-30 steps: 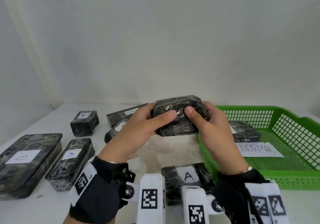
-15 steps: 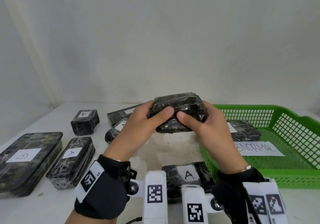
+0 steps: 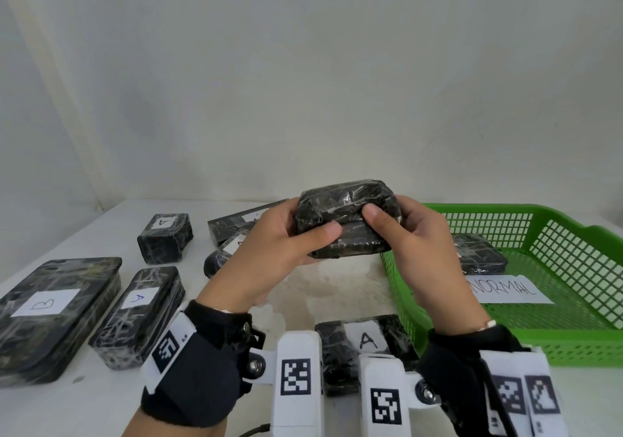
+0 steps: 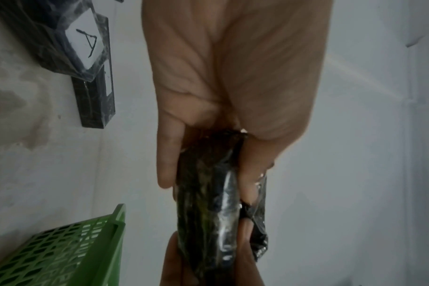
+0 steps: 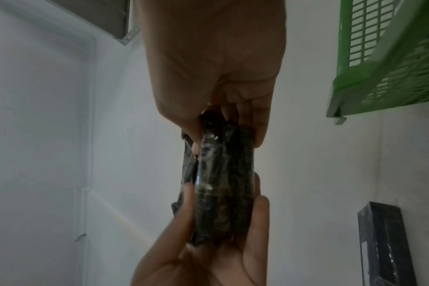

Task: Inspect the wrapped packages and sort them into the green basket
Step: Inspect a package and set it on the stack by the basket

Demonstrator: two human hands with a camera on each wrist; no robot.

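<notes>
Both thumbs have slid along the front of the package (image 3: 347, 215), and it has tipped a little. Left hand (image 3: 269, 251) and right hand (image 3: 421, 244) pinch its ends, holding it up over the tabletop (image 3: 337, 288), beside the green basket's (image 3: 573, 220) left edge. Checking goes on.

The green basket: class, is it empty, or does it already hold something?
Not empty. Inside the green basket, the head view shows one black wrapped package at its far left and a paper sign lying on its floor.

Black marbled package (image 3: 347, 214), green basket (image 3: 573, 220)
</notes>
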